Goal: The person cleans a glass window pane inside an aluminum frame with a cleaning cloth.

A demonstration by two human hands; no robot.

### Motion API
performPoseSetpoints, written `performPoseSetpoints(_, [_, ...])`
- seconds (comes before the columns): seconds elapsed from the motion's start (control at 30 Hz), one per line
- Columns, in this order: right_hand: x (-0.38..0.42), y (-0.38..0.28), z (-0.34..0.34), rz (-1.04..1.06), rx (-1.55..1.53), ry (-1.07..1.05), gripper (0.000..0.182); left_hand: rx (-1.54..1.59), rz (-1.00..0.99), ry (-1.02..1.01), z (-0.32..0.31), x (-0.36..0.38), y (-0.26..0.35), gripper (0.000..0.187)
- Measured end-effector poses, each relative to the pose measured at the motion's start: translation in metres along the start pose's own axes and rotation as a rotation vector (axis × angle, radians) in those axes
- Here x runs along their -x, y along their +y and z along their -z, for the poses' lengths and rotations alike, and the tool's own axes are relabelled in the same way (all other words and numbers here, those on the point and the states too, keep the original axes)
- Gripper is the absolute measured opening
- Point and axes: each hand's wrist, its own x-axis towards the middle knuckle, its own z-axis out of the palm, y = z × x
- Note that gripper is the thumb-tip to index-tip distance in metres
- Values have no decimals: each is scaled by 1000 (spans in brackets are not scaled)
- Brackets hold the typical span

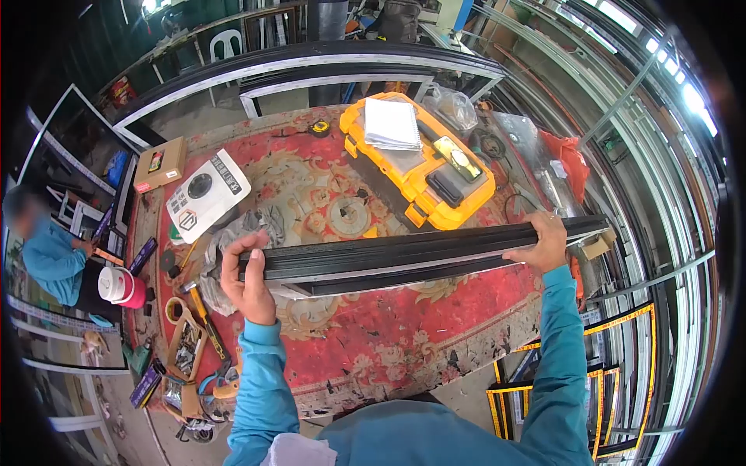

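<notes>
Both hands hold a long black frame bar (420,252) level above the table (435,342), which is covered with a red patterned carpet. Left hand (247,283): fingers curled closed around the bar's left end, thumb on the near side. Right hand (544,245): fingers wrapped over the top close to the right end, closed on the bar. The bar runs straight between the two grips and appears lifted clear of the carpet; contact underneath cannot be confirmed. Beyond the fingers, farther across the table, sits a yellow tool case (420,159) with papers on its lid; beyond the left fingers lies a white box (206,194). Judgement: the bar is picked up and under control, not yet set down or fitted to anything; placement remains. Another person (50,256) is at the far left.
</notes>
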Motion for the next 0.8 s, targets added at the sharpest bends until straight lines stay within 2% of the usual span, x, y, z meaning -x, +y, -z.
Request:
performPoseSetpoints(0.23, [-3,10,-6,-3,23,-4,70,28,-11,40,-1,-7,-12,16])
performPoseSetpoints(0.43, [-3,13,-8,34,-13,13,69,-113,-56,67,3,-9,-16,16])
performPoseSetpoints(0.63, [5,17,-2,48,-45,22,68,-97,-45,196,-3,-8,-14,17])
performPoseSetpoints(0.73, [12,18,3,63,-57,7,65,-100,-26,222,-2,-3,-9,19])
performPoseSetpoints(0.8, [16,18,10,160,-169,104,56,-89,-20,239,4,-2,-11,20])
